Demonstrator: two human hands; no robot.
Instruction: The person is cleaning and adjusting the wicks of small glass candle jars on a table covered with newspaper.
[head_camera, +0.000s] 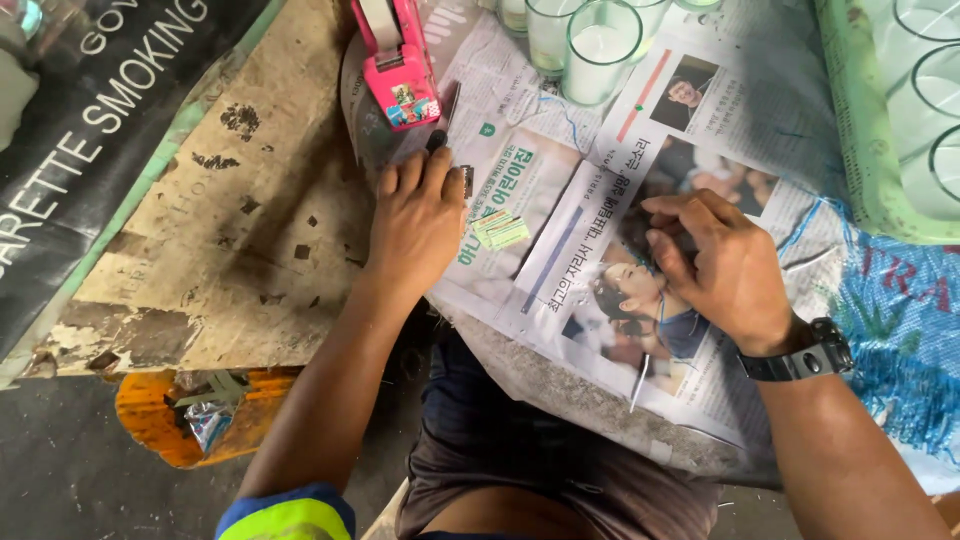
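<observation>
My left hand lies palm down on the newspaper, fingers together, with a small dark tool showing at its fingertips and a metal bit by its thumb side. A small pale green sticker lies on the paper just right of that hand. My right hand, with a black wristwatch, rests curled on the newspaper, fingertips pressing the page; whether it pinches anything is unclear. A pink label gun lies just beyond my left hand.
Several glass cups filled with white wax stand at the far edge of the newspaper. A green tray with more glasses sits at the right. Worn cardboard and a black printed banner lie to the left. An orange stool stands below.
</observation>
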